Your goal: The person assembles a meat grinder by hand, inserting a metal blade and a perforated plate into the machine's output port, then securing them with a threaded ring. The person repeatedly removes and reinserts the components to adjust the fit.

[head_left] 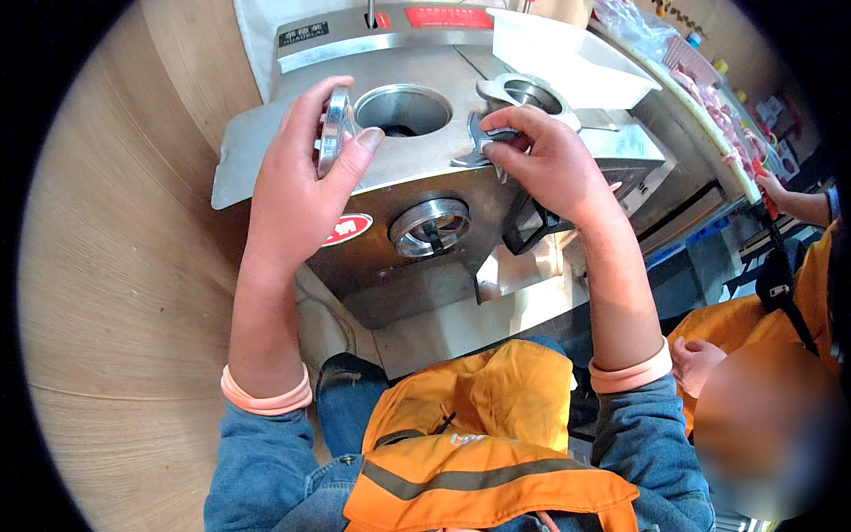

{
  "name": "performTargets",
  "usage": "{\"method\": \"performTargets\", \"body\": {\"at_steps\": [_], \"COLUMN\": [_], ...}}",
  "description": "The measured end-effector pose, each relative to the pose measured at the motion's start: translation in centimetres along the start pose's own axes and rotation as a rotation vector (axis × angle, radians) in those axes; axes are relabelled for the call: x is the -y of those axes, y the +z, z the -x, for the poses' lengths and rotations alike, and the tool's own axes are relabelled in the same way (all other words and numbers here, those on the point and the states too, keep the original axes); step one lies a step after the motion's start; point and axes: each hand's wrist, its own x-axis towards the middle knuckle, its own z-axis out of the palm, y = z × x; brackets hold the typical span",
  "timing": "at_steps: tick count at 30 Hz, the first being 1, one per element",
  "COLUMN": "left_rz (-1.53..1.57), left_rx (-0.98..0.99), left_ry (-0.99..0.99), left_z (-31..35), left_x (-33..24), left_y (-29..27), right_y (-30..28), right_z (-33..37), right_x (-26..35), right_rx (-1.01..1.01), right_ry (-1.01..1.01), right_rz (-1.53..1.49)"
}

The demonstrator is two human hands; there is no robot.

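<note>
My left hand (pixel 297 191) grips a shiny metal ring (pixel 333 131) on edge, fingers behind it and thumb in front, just left of the round opening in the machine's steel top. In my right hand (pixel 554 160), thumb and fingers pinch a small cross-shaped metal grinder blade (pixel 476 140) to the right of that opening. Both hands are above the stainless steel meat grinder (pixel 355 279). On its front face a threaded outlet (pixel 432 227) stands uncovered, with a dark shaft end inside. Behind my right hand a metal grinder part with a round hole (pixel 530 96) lies on the top.
A white plastic tray (pixel 567 58) rests at the back right of the machine. A black handle (pixel 532 229) juts from its front. Raw meat (pixel 714 115) lies on a counter at the far right, where a co-worker's hand (pixel 784 197) holds something red. A wooden wall (pixel 133 266) borders the left.
</note>
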Motion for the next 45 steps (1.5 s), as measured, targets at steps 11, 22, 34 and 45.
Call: {"method": "performTargets", "body": {"at_steps": [11,22,34,45], "left_rz": [0.070,0.044,0.002,0.075], "left_rx": [0.001,-0.002,0.000,-0.026], "left_ry": [-0.041,-0.008,-0.003,-0.033], "left_z": [-0.1,-0.2,-0.2,-0.3], "left_x": [0.3,0.7,0.4,0.6], "left_y": [-0.1,0.0,-0.1,0.0], "right_y": [10.4,11.4,13.6,17.2], "right_z": [9.5,8.8,10.9,8.7], "right_x": [-0.6,-0.3,0.7,-0.8], "right_rx": [-0.189,-0.347,-0.556,-0.705], "right_ry": [-0.096,-0.079,0.025,-0.159], "right_rz": [-0.419,-0.144,-0.136,0.011]}}
